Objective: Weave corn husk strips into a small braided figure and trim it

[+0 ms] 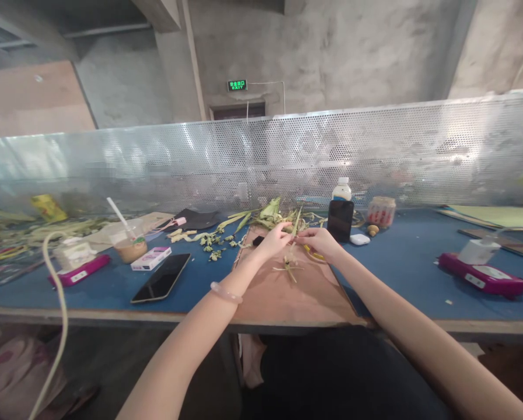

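My left hand (pixel 275 238) and my right hand (pixel 318 240) meet over the far end of a brown board (pixel 288 291) on the blue table (pixel 401 262). Both pinch thin green leaf strips (pixel 293 228) between their fingertips. A small woven piece of leaf strips (pixel 288 267) hangs or lies just below the hands on the board. A yellow-handled tool (pixel 314 254) lies under my right hand. A pale bangle (pixel 225 293) sits on my left wrist.
A pile of green leaves (pixel 270 214) and small woven bits (pixel 213 242) lie behind the board. Two phones (pixel 160 279) (pixel 340 220), a drink cup with straw (pixel 129 245), a bottle (pixel 342 190), a jar (pixel 380 211), pink devices (pixel 484 277) (pixel 75 273) and a perforated metal screen (pixel 375 151) surround the spot.
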The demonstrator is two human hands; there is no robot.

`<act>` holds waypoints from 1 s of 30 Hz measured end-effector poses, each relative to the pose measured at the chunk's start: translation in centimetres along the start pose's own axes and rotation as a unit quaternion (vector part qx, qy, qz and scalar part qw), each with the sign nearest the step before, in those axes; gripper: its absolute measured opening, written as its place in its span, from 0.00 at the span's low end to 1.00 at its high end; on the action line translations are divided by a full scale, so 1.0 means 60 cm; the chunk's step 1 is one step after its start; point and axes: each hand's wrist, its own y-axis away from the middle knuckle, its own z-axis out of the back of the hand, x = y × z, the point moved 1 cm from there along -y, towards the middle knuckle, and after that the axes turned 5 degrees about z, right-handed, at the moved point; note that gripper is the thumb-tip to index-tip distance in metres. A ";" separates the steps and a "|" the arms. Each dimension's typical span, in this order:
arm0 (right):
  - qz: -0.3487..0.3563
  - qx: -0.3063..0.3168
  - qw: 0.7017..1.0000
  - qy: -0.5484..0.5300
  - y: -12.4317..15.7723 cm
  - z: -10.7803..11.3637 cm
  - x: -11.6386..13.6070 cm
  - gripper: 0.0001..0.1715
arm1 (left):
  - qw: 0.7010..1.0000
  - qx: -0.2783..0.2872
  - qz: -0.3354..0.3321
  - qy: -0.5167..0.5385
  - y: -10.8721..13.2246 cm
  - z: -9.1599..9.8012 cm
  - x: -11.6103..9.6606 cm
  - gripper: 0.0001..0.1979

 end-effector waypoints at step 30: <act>0.087 0.007 0.995 0.049 0.003 -0.003 0.005 0.20 | 0.995 0.044 -0.005 0.094 -0.008 0.007 0.029 0.17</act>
